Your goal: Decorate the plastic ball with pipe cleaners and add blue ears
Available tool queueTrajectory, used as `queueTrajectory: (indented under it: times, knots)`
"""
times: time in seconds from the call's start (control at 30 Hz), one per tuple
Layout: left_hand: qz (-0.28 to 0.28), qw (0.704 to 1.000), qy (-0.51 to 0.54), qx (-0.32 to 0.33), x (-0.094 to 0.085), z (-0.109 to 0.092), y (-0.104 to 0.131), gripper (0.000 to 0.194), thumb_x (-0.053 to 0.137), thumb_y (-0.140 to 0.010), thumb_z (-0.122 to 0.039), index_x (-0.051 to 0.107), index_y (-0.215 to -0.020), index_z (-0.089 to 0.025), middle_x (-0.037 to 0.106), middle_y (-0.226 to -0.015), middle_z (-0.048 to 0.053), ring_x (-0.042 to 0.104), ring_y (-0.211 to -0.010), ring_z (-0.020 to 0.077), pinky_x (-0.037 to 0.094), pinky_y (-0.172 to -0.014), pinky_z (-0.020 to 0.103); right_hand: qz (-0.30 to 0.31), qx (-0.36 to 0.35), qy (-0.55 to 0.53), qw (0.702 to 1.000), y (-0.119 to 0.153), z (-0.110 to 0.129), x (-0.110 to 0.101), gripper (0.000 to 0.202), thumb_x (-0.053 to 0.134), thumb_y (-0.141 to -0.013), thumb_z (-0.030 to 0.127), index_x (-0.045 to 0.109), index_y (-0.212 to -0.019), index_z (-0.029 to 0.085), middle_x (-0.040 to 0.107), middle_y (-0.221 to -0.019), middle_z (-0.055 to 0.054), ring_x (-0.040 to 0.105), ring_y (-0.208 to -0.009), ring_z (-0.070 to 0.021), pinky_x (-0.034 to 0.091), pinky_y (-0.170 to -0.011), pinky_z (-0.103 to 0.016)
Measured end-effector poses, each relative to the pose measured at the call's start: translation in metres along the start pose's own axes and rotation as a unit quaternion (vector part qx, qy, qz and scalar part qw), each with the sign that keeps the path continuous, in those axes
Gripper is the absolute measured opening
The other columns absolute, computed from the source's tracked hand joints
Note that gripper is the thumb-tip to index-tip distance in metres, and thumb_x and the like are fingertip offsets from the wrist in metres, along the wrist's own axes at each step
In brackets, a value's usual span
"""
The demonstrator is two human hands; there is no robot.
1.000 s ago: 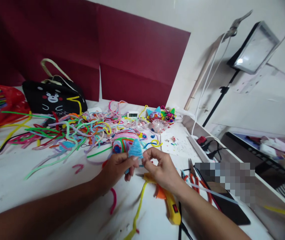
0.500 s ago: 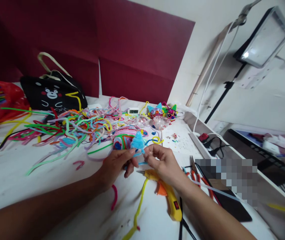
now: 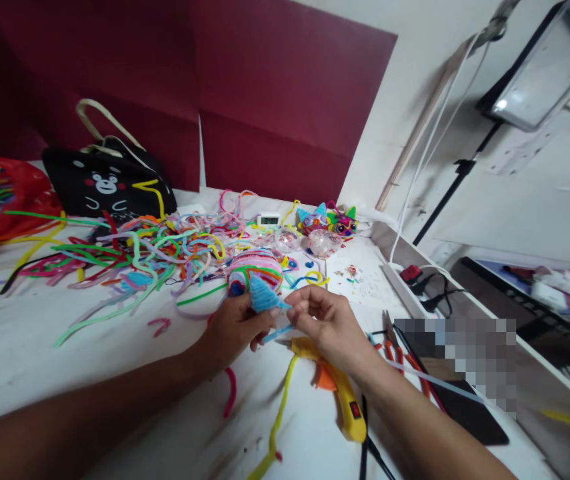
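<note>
A blue fuzzy triangle (image 3: 263, 295) made of pipe cleaner is pinched in my left hand (image 3: 239, 323), its point tilted up to the left. My right hand (image 3: 321, 319) pinches the thin blue end at the triangle's right corner. A loose blue strand (image 3: 277, 333) hangs just below, between the hands. Right behind them lies a rounded striped piece (image 3: 257, 263) in pink, green and orange. Under my right hand and wrist rests a yellow glue gun (image 3: 349, 410) with an orange trigger.
Tangled pipe cleaners (image 3: 165, 253) spread across the left and back, beside a black bag (image 3: 109, 180) and a red bag (image 3: 29, 197). Two colourful cat-like heads (image 3: 315, 219) stand at the back. Pliers (image 3: 391, 337), a dark flat device (image 3: 485, 420) and a power strip (image 3: 409, 290) lie right.
The blue triangle has turned from upright to leaning left and sits slightly further left. My left hand has rotated with it, while my right hand stays near its end.
</note>
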State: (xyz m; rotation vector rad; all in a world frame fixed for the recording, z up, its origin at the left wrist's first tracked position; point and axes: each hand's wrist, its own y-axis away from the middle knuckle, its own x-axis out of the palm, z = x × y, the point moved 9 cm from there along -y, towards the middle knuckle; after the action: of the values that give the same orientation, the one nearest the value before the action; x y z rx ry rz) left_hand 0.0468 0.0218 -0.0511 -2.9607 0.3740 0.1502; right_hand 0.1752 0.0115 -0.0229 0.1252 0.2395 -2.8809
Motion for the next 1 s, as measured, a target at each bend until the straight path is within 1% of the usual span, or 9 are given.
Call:
queueTrajectory:
  times: [0.2,0.33,0.47,0.57,0.67,0.77,0.83,0.9,1.0]
  knots:
    - [0.018,0.999,-0.035,0.006,0.002,-0.003,0.000,0.032,0.060,-0.079,-0.038,0.052,-0.058,-0.015,0.051,-0.044,-0.004,0.046,-0.038,0.0071,0.036,-0.038,0.018,-0.010,-0.012,0.045,0.999,0.001,0.003,-0.001,0.009,0.060,-0.075,0.025,0.057,-0.074,0.017,0.045,-0.057,0.006,0.037,-0.051,-0.0082,0.029,-0.049,-0.022]
    - [0.014,0.998,-0.060,0.014,0.002,-0.007,0.001,0.034,0.060,-0.079,-0.036,0.049,-0.054,-0.015,0.051,-0.043,-0.004,0.046,-0.039,0.0066,0.036,-0.041,0.018,-0.004,-0.014,0.051,0.999,0.001,0.004,0.001,0.007,0.058,-0.075,0.024,0.057,-0.073,0.017,0.048,-0.058,0.006,0.039,-0.052,-0.0086,0.030,-0.050,-0.022]
    - [0.022,0.997,-0.073,0.024,0.002,-0.008,0.002,0.033,0.059,-0.080,-0.035,0.050,-0.056,-0.016,0.051,-0.045,-0.004,0.046,-0.041,0.0072,0.036,-0.042,0.018,-0.006,-0.007,0.054,0.998,0.001,0.002,0.000,0.005,0.056,-0.074,0.022,0.058,-0.075,0.017,0.049,-0.060,0.005,0.040,-0.053,-0.0088,0.030,-0.050,-0.022]
    - [0.007,0.993,-0.107,0.044,-0.001,-0.010,0.003,0.030,0.059,-0.079,-0.034,0.050,-0.058,-0.016,0.051,-0.046,-0.005,0.047,-0.042,0.0081,0.037,-0.042,0.019,-0.004,-0.001,0.057,0.998,0.002,0.002,0.000,0.003,0.055,-0.073,0.020,0.056,-0.073,0.018,0.049,-0.060,0.005,0.040,-0.053,-0.0085,0.030,-0.050,-0.022]
    - [-0.040,0.977,-0.187,0.098,-0.007,-0.021,0.006,0.027,0.060,-0.077,-0.032,0.050,-0.058,-0.017,0.050,-0.049,-0.005,0.046,-0.045,0.0090,0.035,-0.044,0.020,0.000,0.010,0.062,0.998,0.004,0.002,0.002,0.002,0.055,-0.071,0.019,0.055,-0.071,0.018,0.049,-0.059,0.005,0.040,-0.052,-0.0083,0.029,-0.050,-0.022]
    - [-0.072,0.941,-0.273,0.189,-0.008,-0.040,0.014,0.022,0.059,-0.076,-0.026,0.053,-0.058,-0.017,0.051,-0.053,-0.003,0.046,-0.048,0.0096,0.036,-0.048,0.022,0.006,0.028,0.048,0.998,0.006,0.001,0.005,0.002,0.055,-0.070,0.020,0.054,-0.070,0.018,0.047,-0.057,0.006,0.038,-0.050,-0.0078,0.028,-0.048,-0.021]
    - [-0.070,0.918,-0.303,0.245,-0.004,-0.049,0.019,0.018,0.058,-0.078,-0.023,0.059,-0.061,-0.017,0.057,-0.059,-0.001,0.050,-0.053,0.0110,0.039,-0.053,0.023,0.014,0.043,0.030,0.999,0.006,-0.001,0.008,0.004,0.056,-0.069,0.022,0.054,-0.069,0.018,0.046,-0.055,0.007,0.036,-0.048,-0.0075,0.026,-0.047,-0.021]
    - [-0.061,0.902,-0.316,0.288,-0.001,-0.055,0.024,0.013,0.057,-0.082,-0.021,0.065,-0.072,-0.018,0.064,-0.069,0.002,0.058,-0.061,0.0133,0.044,-0.060,0.024,0.021,0.058,0.013,0.998,0.007,-0.002,0.010,0.006,0.057,-0.068,0.023,0.054,-0.068,0.018,0.046,-0.055,0.006,0.035,-0.048,-0.0073,0.025,-0.046,-0.021]
    - [-0.052,0.875,-0.337,0.342,0.003,-0.059,0.033,0.011,0.058,-0.085,-0.021,0.069,-0.088,-0.019,0.069,-0.079,0.005,0.063,-0.072,0.0160,0.046,-0.070,0.026,0.029,0.071,-0.016,0.997,0.008,-0.003,0.012,0.008,0.058,-0.067,0.025,0.054,-0.065,0.018,0.047,-0.055,0.006,0.036,-0.049,-0.0074,0.026,-0.048,-0.022]
